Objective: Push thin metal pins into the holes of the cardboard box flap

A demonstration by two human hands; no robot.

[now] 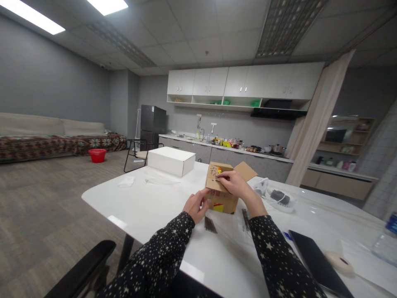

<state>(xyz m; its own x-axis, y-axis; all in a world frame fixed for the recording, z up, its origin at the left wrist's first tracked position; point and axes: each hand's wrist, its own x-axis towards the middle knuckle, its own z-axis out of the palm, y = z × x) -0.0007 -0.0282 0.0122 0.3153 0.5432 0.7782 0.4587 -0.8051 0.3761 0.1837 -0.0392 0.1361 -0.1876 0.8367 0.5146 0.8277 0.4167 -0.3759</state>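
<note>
A brown cardboard box [228,203] with red and yellow print stands on the table, one flap [245,170] folded out to the right. Several small dark heads, like those of nails or screws, dot its tilted top panel [214,170]. Over that panel, my right hand [234,182] has its thumb and fingers pinched together; whatever they hold is too small to name. My left hand [197,205] is at the box's left front edge, thumb apart from the fingers, fingertips near the panel's lower edge. Just below the box lies a row of thin dark metal pieces [210,224], nail-like. More thin dark pieces [245,219] lie beneath my right wrist.
A white box [171,161] sits at the table's far left, with crumpled clear plastic [161,181] nearby. To the right are a white tray with a cable [281,199], a black tablet-like slab [318,260], a beige mouse [339,263] and a clear bottle [386,244].
</note>
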